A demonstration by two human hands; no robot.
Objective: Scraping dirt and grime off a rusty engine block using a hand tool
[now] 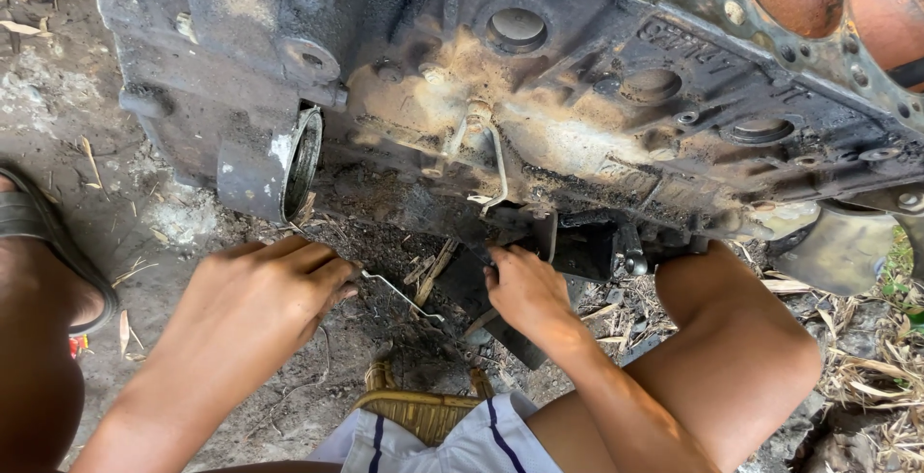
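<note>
1. a thin bent metal tube (486,160) hangs from a fitting on the side of the greasy, blackened engine block (597,88), its lower end dropping toward a dark bracket (577,242) under the block's bottom edge.
2. the right hand (525,290) is curled, fingertips pressed against that bracket; whether it pinches anything i cannot tell.
3. the left hand (265,295) is closed around the end of a thin wire tool (399,295) that lies over the dirt.
4. to do this well, i judge the right fingers should grip squarely on the oily part, with the wire worked gently so the tube isn't bent.
5. a sandalled foot (43,242) and bare knee (731,338) flank the hands on littered ground (173,213).
</note>
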